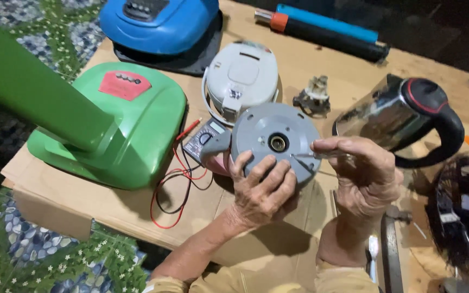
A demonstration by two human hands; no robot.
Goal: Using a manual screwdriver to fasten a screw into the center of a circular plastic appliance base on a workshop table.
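The left hand (pixel 261 192) props the grey round base (pixel 276 142) on edge over the bench (pixel 332 65) while the right hand (pixel 362 173) pinches a thin screwdriver (pixel 321 155) at its underside, apparently working a screw, needing steady pressure.

left hand (pixel 260 191) covers the lower rim of the grey round base (pixel 276 142); what's under the base is hidden, only a pink sliver shows. right hand (pixel 360 174) wraps a thin tool (pixel 306 155), handle hidden, tip too small to tell. multimeter (pixel 204 140) partly behind the base. green fan base (pixel 116 126): its column is cut off at the left edge. blue fan base (pixel 158 21) cut off at top. dark fan guard (pixel 462 214) cut off at right, blurred.
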